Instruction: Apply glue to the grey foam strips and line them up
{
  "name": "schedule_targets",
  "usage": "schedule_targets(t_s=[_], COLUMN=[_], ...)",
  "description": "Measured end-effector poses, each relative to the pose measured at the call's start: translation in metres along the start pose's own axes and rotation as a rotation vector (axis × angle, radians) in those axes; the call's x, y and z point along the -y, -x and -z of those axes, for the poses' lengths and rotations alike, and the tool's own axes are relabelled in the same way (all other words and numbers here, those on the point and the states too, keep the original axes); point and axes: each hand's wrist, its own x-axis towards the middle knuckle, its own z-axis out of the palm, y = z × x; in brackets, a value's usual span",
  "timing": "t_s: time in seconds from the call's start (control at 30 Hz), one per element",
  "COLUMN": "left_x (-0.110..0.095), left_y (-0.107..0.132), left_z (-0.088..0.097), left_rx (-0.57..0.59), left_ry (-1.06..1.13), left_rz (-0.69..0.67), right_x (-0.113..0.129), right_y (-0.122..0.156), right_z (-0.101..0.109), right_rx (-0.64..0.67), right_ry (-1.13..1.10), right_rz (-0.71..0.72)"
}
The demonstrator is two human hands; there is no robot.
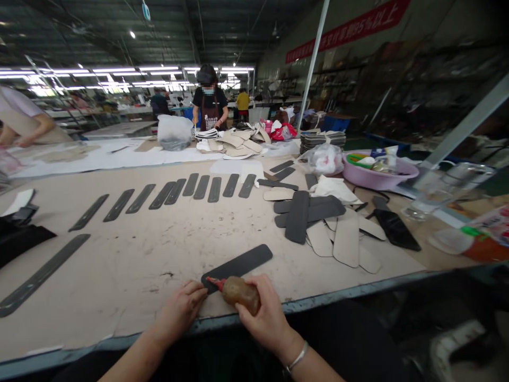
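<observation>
My right hand [264,313] wraps round a brown squeeze bottle [240,294] with a red nozzle. The nozzle points left, over the near end of a dark, round-ended strip [242,263] lying aslant on the table. My left hand [181,309] is at that same end, its fingers together and bent at the strip's edge. The fingertips are partly hidden, but they appear to grip or press the strip there. A row of similar dark pieces [141,199] lies farther back, with a longer dark strip [43,275] at the left.
Dark and pale cut pieces [345,239] lie piled at the right. Beyond them stand a purple basin [377,178] and a clear mug [431,204]. A metal post [314,63] rises at the back. Across the table a co-worker [209,101] stands behind stacked pale pieces [238,142].
</observation>
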Motion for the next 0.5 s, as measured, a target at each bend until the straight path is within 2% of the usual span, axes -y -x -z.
schedule_targets(t_s=[0.2,0.5], left_x=[0.002,0.006], left_y=[0.000,0.000], left_z=[0.000,-0.001], left_rx=[-0.048,-0.116], left_ry=[0.000,-0.033], left_rz=[-0.020,-0.066], right_x=[-0.006,-0.031], right_y=[-0.004,-0.007], right_z=[0.019,0.060], right_rx=[-0.084,-0.269], right_ry=[0.085,0.283], right_rz=[-0.026,-0.112])
